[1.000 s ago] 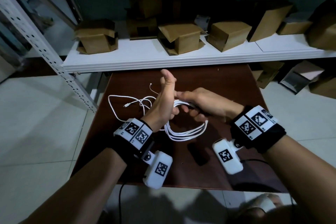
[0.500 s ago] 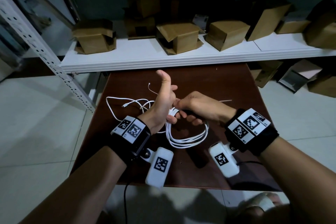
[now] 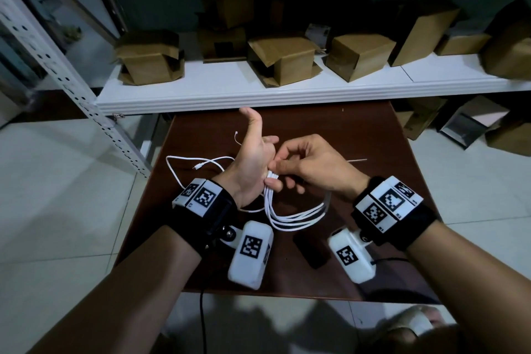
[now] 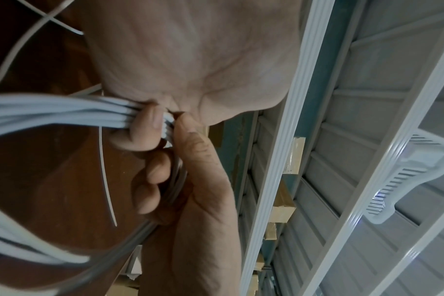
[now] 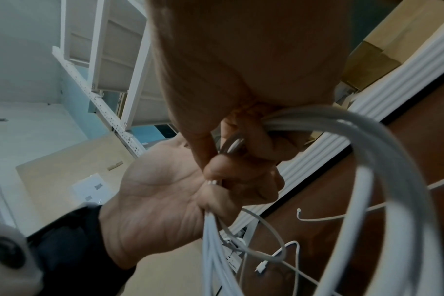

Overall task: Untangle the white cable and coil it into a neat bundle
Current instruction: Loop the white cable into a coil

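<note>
Plainly the coiling step is in hand: the white cable point(image 3: 296, 214) hangs in several loops at the centre of the head view, above the dark brown bench point(image 3: 359, 135), gathered where the two hands meet. The left hand point(image 3: 253, 161) stands with its thumb up and its lower fingers curled round the bunched strands, so its grip is closed on the cable. The right hand point(image 3: 313, 165) pinches the same bunch from the other side (its wrist view shows the strands running under its curled fingers point(image 5: 264, 140)).

A loose tail still lies on the bench towards the centre left of the head view, ending in a small plug point(image 3: 198, 166). The next move, I judge, calls for drawing that tail in as another loop of matching size, without letting the held loops slip or cross.

The cable is smooth, round and pliant, falling in soft U-shaped curves. The bench top looks hard and faintly glossy. On the white shelf point(image 3: 258, 95) behind stand matt cardboard boxes point(image 3: 283, 59).
</note>
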### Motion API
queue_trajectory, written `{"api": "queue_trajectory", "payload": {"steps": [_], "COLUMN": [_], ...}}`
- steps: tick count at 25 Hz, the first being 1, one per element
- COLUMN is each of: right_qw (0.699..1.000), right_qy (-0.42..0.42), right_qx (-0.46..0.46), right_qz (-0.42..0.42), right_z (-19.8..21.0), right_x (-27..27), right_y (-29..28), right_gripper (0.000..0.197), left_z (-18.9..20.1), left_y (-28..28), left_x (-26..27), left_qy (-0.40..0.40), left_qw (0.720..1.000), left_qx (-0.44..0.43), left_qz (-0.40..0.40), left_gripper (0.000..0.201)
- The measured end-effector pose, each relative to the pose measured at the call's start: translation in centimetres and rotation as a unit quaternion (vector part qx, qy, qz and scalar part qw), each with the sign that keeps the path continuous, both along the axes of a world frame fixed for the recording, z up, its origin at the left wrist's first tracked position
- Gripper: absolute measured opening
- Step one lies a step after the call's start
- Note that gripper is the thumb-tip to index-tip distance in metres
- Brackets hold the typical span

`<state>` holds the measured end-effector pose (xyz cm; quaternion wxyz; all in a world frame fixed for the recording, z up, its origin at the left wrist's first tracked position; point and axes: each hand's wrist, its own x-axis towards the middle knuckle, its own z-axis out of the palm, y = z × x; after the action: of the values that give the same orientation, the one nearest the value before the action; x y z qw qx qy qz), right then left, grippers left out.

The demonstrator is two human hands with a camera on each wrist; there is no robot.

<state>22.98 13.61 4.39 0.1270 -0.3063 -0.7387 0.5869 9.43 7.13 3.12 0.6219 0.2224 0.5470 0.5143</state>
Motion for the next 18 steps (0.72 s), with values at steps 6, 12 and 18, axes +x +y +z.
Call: {"api": "queue_trajectory", "payload": {"steps": [6,12,18], "right_qw": [0.998,0.994,0.963], "right_qy": [0.045,0.065,0.166], "right_qx": [-0.045,-0.011,-0.050], "right_qz": [-0.028,-0.083,-0.206], "right_z": [0.3,0.3,1.8], "right_x": [-0.3,-0.6,0.0], "right_y": [-0.2,-0.5,0.2], "right_gripper": [0.011,0.015,0.011], "left_z": [0.1,0.3,0.5], "left_y": [0.1,-0.1,-1.1], "left_x": [0.1,0.0,0.4], "left_qy": [-0.001,0.013,0.048], "left_qw": [1.000,0.999,0.993], "left_qx": [0.012,0.036,0.085], "left_qz": [-0.007,0.013,-0.073], "left_gripper": [0.134,0.119,0.055]}}
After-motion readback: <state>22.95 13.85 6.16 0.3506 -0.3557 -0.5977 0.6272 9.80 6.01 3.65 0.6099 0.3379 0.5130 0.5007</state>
